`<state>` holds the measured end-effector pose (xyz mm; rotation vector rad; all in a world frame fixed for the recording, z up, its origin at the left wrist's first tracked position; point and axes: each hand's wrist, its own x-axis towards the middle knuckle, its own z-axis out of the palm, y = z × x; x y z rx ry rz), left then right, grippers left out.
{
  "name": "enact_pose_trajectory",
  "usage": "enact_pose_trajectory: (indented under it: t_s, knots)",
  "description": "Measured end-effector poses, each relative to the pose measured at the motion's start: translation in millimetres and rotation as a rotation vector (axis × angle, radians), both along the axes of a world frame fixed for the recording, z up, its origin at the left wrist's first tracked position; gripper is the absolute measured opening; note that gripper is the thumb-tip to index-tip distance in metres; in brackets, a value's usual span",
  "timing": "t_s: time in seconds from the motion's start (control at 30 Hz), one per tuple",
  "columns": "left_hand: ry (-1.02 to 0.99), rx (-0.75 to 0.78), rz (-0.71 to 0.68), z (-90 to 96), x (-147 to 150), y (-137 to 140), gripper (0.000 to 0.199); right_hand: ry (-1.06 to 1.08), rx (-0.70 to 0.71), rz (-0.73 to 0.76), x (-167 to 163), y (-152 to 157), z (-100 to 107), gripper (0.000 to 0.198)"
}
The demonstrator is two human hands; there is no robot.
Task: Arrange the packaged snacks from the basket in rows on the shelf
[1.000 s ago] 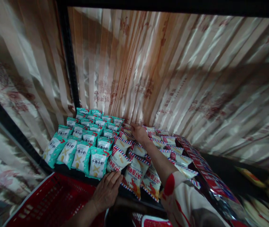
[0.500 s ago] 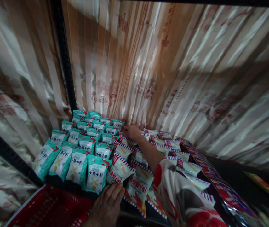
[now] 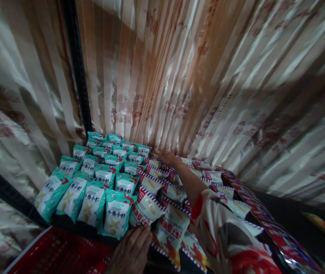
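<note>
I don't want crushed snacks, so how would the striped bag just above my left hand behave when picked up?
The striped bag looks plump, so it's probably light and springy. Its flat striped edge would likely bend. Packed close, neighbouring bags might shift.

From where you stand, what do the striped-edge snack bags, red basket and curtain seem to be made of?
Striped-edge snack bags: probably thin plastic film, softly shiny, judging by their puffed bodies and flat ends.
Red basket: likely molded plastic, given the openings in its wall; finish too dim to judge.
Curtain: perhaps satiny fabric, since its folds catch shiny streaks.
</note>
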<state>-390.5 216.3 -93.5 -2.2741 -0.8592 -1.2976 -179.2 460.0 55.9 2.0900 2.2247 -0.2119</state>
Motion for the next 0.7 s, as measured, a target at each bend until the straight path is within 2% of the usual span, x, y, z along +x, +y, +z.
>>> enact_pose_trajectory:
  t_s: [0.13,0.27,0.37,0.43,0.5,0.57,0.7]
  knots:
    - [0.007,-0.025,-0.016,-2.6,0,-2,0.032,0.046,0.009,-0.031,-4,2,-4,0.072]
    - [0.025,-0.096,-0.029,-2.8,-3,-5,0.034,0.082,0.069,-0.052,-3,-11,10,0.064]
    - [0.054,-0.119,-0.028,-1.9,-5,-7,0.036,0.168,0.229,-0.064,2,-36,25,0.052]
    - [0.097,-0.135,-0.015,-1.4,-6,-8,0.038,0.279,0.413,-0.024,6,-63,32,0.041]
    - [0.115,-0.15,-0.009,-0.4,-7,-9,0.039,0.378,0.539,0.082,9,-99,38,0.035]
    - [0.118,-0.163,-0.005,2.0,-8,-9,0.039,0.431,0.567,0.141,11,-141,40,0.032]
    - [0.151,-0.172,-0.005,9.6,-9,-11,0.037,0.339,0.534,0.236,11,-225,31,0.029]
